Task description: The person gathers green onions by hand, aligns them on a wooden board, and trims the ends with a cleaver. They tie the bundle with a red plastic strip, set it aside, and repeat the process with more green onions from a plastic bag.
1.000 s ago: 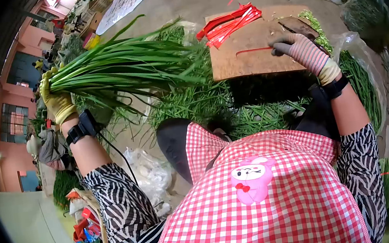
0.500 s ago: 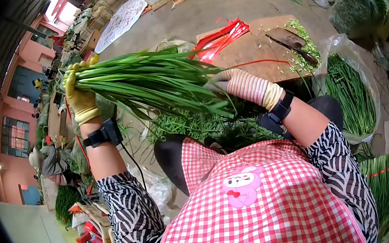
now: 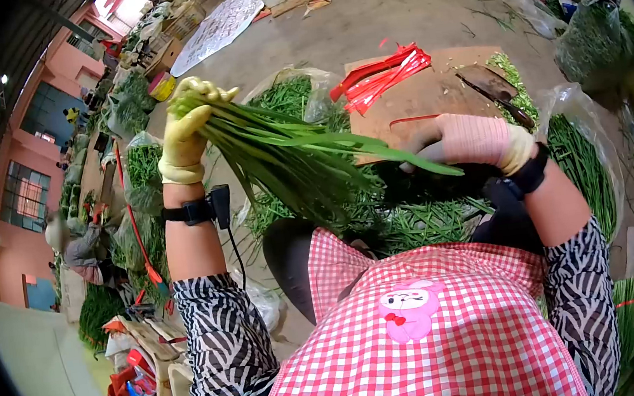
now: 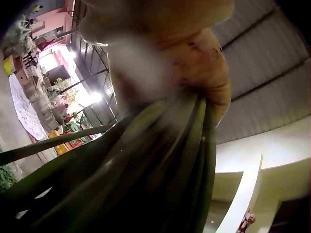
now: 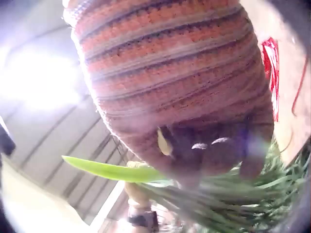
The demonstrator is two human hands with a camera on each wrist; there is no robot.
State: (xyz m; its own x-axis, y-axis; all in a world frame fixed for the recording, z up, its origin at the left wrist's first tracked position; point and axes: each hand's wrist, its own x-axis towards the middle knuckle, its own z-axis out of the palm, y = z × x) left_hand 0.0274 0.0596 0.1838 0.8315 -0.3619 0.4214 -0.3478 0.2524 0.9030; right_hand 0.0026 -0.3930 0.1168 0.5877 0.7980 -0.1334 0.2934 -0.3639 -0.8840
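Note:
In the head view the left hand, in a yellow glove, grips a bunch of long green leaves by its pale end, and the leaves fan down to the right. The left wrist view shows gloved fingers curled round the leaves. The right hand, in a striped glove with dark fingers, is at the leaf tips, over the near edge of a brown board. One broad leaf passes by its bent fingertips in the right wrist view; whether they pinch it is unclear.
Red strips and a dark-bladed knife lie on the board, with chopped pale bits beside them. Loose greens lie below it. A plastic bag of greens stands at the right. People and stacked goods are farther off.
The left hand has moved right and tilted the bunch downward. The right hand reached left to the leaf tips, then came partway back right.

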